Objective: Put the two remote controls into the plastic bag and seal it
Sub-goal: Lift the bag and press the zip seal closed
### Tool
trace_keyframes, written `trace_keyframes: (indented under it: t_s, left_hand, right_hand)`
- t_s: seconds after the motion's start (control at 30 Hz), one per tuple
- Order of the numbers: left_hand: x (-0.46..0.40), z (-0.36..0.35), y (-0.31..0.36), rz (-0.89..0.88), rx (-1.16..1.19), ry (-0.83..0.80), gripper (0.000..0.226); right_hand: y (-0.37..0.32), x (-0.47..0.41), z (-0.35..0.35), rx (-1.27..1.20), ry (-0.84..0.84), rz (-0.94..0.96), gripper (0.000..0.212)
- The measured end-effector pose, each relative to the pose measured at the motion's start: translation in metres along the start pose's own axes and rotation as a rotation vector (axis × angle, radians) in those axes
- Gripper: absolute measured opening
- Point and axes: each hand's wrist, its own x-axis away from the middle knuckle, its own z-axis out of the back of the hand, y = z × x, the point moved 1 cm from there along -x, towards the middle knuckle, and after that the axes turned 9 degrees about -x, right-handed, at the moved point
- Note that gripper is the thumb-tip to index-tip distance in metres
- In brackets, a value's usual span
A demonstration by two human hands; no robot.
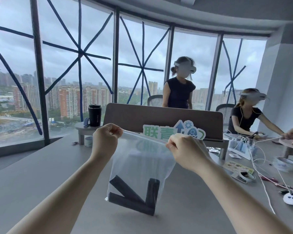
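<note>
Hands up over the grey counter (pixel 41 174), and the plastic bag (pixel 140 166) hangs between them by its top edge. Left hand (pixel 106 141) has its grip pinched tight on the left corner, right hand (pixel 184 149) pinched on the right, strip stretched taut. Down in the bag's bottom, two dark remote controls (pixel 134 198) lie crossed in a loose V.

Tall floor-to-ceiling windows (pixel 95 68) with dark frames and blue tape crosses on the glass show an overcast sky above apartment towers. A long grey table (pixel 32 174) carries a brown desk divider panel (pixel 159 115), with grey mesh office chairs (pixel 155 100) behind.
</note>
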Motion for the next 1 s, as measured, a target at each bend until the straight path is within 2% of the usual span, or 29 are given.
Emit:
trace_keyframes:
  t_s: [0.17, 0.43, 0.57, 0.63, 0.77, 0.9, 1.0]
  left_hand:
    - [-0.003, 0.011, -0.005, 0.013, 0.039, 0.021, 0.010]
    - [-0.019, 0.017, -0.025, 0.081, 0.168, 0.008, 0.016]
    - [-0.027, 0.012, -0.048, 0.126, 0.133, -0.062, 0.012]
    - [-0.039, 0.006, -0.064, 0.151, 0.096, -0.084, 0.014]
    - [-0.082, -0.002, -0.085, 0.223, 0.167, -0.108, 0.020]
    - [-0.141, 0.008, -0.110, 0.232, 0.209, -0.013, 0.019]
    - [-0.159, 0.019, -0.147, 0.234, 0.225, 0.042, 0.021]
  right_hand:
    - [-0.005, 0.001, 0.007, 0.030, 0.008, 0.057, 0.028]
    - [-0.009, -0.013, 0.010, -0.007, 0.090, 0.093, 0.047]
    - [0.002, -0.035, -0.024, -0.148, 0.103, 0.081, 0.048]
    - [0.006, -0.058, -0.049, -0.177, 0.097, 0.005, 0.049]
    - [-0.001, -0.116, -0.088, -0.316, 0.158, -0.141, 0.043]
    - [-0.025, -0.173, -0.117, -0.438, 0.226, -0.132, 0.039]
    - [-0.038, -0.181, -0.152, -0.482, 0.183, -0.110, 0.036]
